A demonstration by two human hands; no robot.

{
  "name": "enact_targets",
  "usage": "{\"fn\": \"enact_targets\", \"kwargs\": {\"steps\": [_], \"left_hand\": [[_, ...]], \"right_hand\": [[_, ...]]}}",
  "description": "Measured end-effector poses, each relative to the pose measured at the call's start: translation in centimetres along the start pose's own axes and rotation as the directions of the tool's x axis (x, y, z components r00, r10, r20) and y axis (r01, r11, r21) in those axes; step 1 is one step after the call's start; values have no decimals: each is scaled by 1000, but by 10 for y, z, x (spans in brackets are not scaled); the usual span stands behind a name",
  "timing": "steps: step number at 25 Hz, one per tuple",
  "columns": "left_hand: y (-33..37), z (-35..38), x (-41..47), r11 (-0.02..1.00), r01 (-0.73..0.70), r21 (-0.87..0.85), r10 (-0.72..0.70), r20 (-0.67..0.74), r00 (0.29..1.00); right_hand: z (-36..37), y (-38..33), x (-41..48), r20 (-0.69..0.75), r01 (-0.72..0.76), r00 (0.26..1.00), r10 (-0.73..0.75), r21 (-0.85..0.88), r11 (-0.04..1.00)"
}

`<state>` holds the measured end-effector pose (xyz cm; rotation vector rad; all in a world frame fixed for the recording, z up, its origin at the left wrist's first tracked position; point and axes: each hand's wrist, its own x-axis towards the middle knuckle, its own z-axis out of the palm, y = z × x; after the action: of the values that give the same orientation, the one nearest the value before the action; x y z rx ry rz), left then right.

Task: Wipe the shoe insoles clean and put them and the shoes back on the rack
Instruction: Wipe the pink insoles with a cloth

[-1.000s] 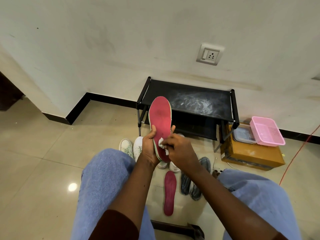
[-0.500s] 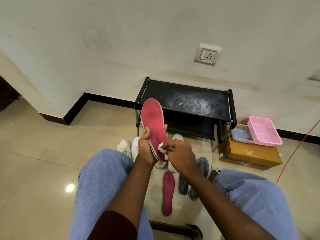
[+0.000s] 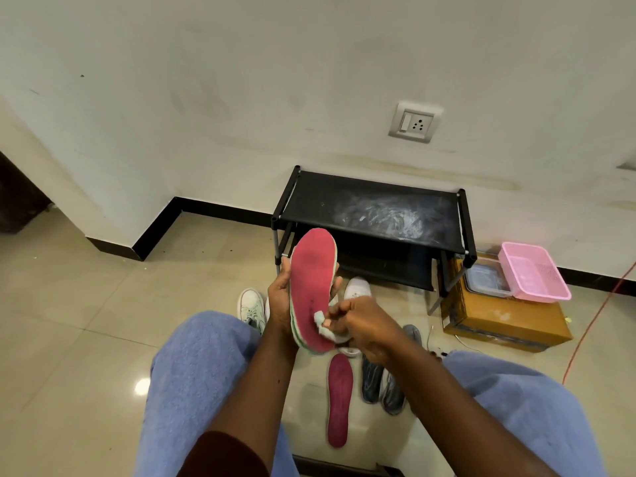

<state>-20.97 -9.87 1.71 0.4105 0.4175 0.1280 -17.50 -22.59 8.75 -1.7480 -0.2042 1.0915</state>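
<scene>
Left hand (image 3: 280,301): fingers curled round upright red foam insole (image 3: 312,280), on near side of black two-shelf rack (image 3: 371,215). Right hand (image 3: 361,327): pinches small white cloth wad (image 3: 325,327) against insole's lower end. Second, darker red insole (image 3: 340,401): flat on floor (image 3: 86,339) below.

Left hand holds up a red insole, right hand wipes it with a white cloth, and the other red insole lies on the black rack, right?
No: the head view shows the other red insole on the floor, not the black rack. The left hand and right hand details are right.
</scene>
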Motion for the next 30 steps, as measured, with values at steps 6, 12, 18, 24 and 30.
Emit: {"fn": "enact_targets", "kwargs": {"steps": [6,12,18,24,30], "left_hand": [[-6,-4,4,999,-25,23,27,-81,996],[-13,5,3,994,-103,47,106,-69,992],[-9,-4,4,989,-35,142,62,-185,981],[-10,12,0,996,-81,42,84,-74,994],[-15,17,0,995,-98,-13,99,63,993]], "right_hand": [[5,-10,-3,-151,312,855,-496,-615,724],[22,-6,20,34,314,850,-526,-834,453],[22,4,6,62,388,865,-498,-713,584],[20,-14,30,-28,394,791,-611,-740,545],[12,-22,50,-64,328,792,-607,-794,512]]}}
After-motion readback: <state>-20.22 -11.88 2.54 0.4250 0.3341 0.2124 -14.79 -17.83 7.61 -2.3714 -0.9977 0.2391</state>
